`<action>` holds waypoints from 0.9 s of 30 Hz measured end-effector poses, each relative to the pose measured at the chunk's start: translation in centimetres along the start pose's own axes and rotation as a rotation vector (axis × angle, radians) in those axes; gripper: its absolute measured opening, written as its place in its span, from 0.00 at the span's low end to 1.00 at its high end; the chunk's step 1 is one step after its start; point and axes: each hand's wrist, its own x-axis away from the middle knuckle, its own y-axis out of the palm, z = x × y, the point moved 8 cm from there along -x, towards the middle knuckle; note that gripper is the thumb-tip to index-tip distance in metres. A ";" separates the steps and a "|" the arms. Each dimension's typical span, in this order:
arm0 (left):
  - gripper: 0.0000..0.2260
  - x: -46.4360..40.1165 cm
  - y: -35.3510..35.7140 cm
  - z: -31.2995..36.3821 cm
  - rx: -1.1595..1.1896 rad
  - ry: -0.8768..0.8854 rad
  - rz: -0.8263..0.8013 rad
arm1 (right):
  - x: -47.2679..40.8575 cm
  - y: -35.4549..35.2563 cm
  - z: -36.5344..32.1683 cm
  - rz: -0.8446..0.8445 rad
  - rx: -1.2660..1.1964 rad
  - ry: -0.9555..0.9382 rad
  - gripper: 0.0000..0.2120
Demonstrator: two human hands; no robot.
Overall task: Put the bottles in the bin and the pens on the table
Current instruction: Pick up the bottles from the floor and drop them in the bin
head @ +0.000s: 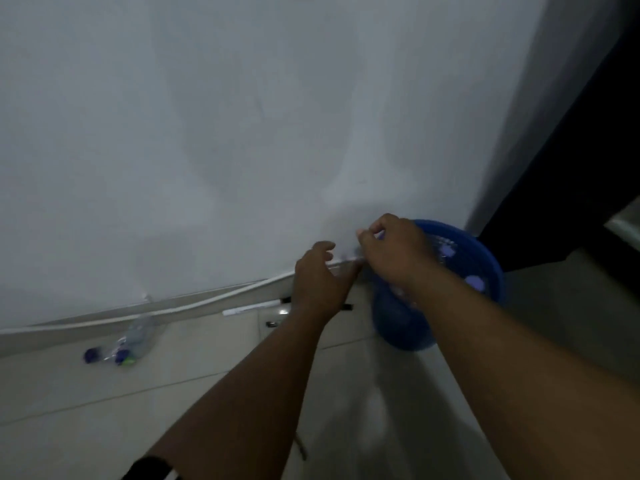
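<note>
Both arms reach forward and down toward the base of a white wall (242, 116). The right hand (394, 252) is positioned over the near left rim of a blue plastic bin (485, 258) that stands on the tiled floor (173, 393) against the wall. Its fingers are curled closed in a pinch; something pale and thin shows at the fingertips, but motion blur prevents identification of the item. Inside the bin, clear bottles with purple caps (474, 282) are partly visible behind the right forearm.

The left hand (322, 275) is just beside the right hand, to its left, fingers partly spread and curved, thumb apart from the fingers. Whether it touches the pale item between the two hands cannot be determined.

On the floor, just behind the left wrist, a white pen (249, 309) with a dark end lies roughly parallel to the skirting. A second dark pen end (347, 307) projects from behind the left wrist on its right side. A small dark object lies on the tile just below the white pen; it is too blurred to name.

Well apart to the left, a clear plastic bottle (135, 337) lies on its side on the floor near the skirting, cap end toward the viewer. A loose purple cap (91, 355) lies just beside it. A white cable (173, 308) runs along the wall base.
</note>
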 end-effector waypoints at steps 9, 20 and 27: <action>0.15 3.4 -20.2 -14.9 -0.319 -0.244 0.545 | 2.6 13.5 -5.0 -0.309 0.191 -0.232 0.18; 0.37 6.5 -24.6 -28.5 -0.538 -0.540 0.152 | 6.7 24.4 -6.3 -0.534 0.266 -0.409 0.23; 0.27 5.3 -21.9 -31.1 -0.537 -0.495 0.066 | 6.6 25.6 -4.4 -0.570 0.334 -0.429 0.24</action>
